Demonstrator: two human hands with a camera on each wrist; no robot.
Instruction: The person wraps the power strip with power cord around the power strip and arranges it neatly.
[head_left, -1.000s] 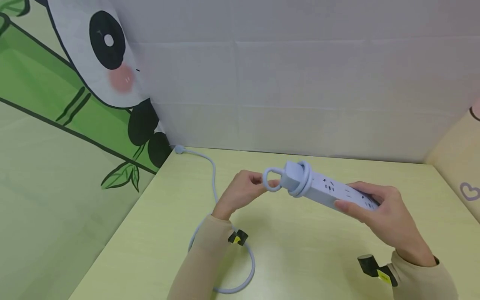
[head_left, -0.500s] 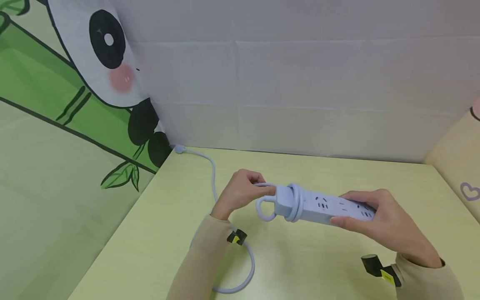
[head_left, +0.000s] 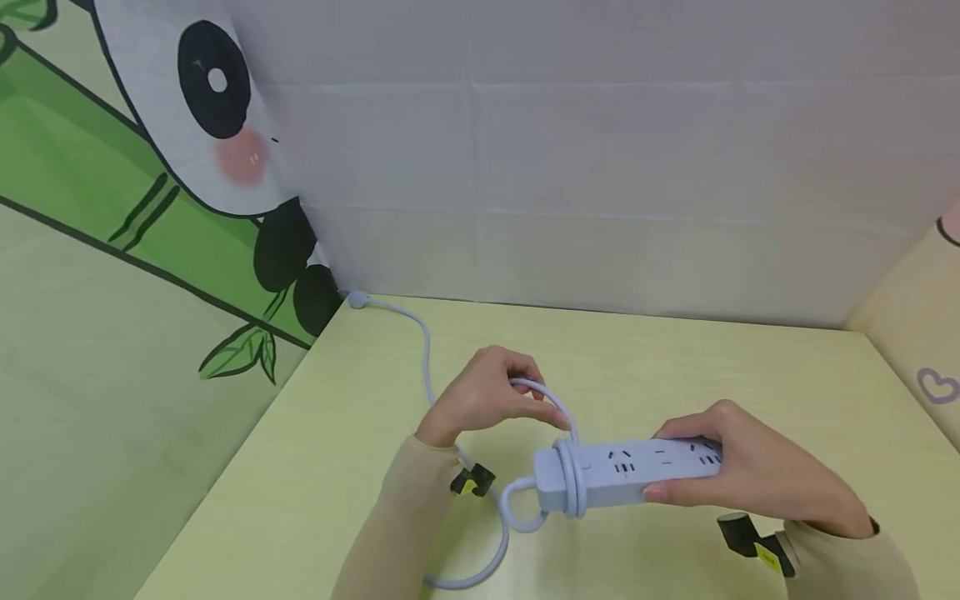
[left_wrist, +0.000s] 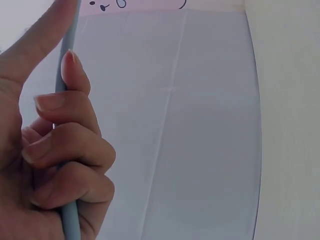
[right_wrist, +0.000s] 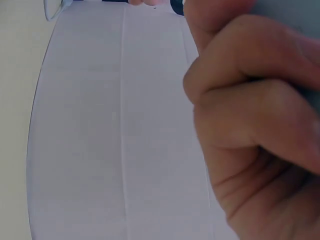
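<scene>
A white power strip with its sockets facing up is held above the table by my right hand, thumb along the near side and fingers over the far side. Turns of its power cord are wound round the strip's left end, beside a small loop at the cord's exit. My left hand grips the cord just up and left of that end; a stretch of it arcs from the fingers down to the turns. In the left wrist view the fingers curl round the cord.
The loose cord curves over the pale table under the left forearm. Its plug lies at the table's far left corner. A pale wall rises behind, and a printed panda panel stands on the left.
My right hand has lowered the power strip and levelled it from its slant. The left hand has kept nearly its place, and the cord from it now arcs over the strip's left end.
</scene>
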